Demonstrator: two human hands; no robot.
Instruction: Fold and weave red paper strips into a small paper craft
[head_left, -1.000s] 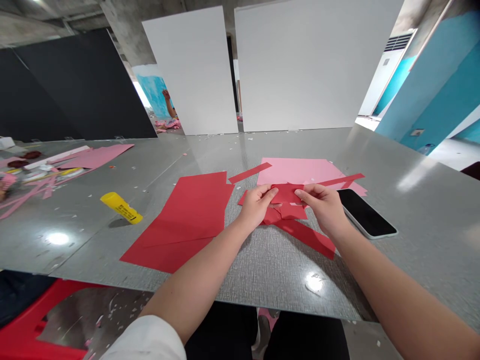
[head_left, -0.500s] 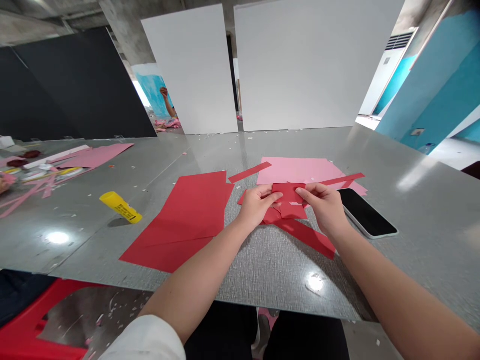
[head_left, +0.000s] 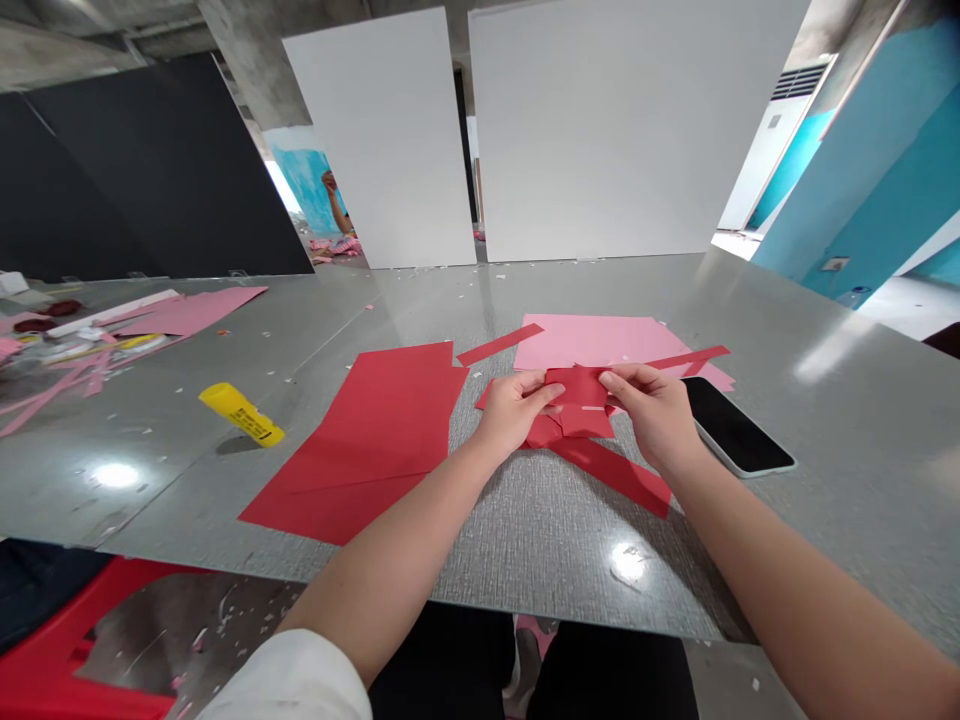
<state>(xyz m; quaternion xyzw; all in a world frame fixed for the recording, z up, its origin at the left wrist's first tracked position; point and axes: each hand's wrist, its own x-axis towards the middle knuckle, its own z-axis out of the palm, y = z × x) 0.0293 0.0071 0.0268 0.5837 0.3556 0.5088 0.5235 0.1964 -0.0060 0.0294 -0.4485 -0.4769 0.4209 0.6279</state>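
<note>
A small folded piece of red paper is held level between my two hands. My left hand pinches its left edge with the thumb on top. On its right edge, the thumb and fingers of my right hand are closed. Just below lie more red paper pieces and a long red strip slanting toward the right. Behind my hands is a pink sheet, with a thin red strip at its left corner. Large red sheets rest left of my left forearm.
A black-screened phone lies right of my right hand. On the left a yellow glue bottle stands tilted. Pink paper and strips litter the far left. White panels rise behind the grey table. A red chair is below left.
My right thumb and fingers have shifted slightly to the right along the folded red paper's edge. My left hand and the other things stay where they were.
</note>
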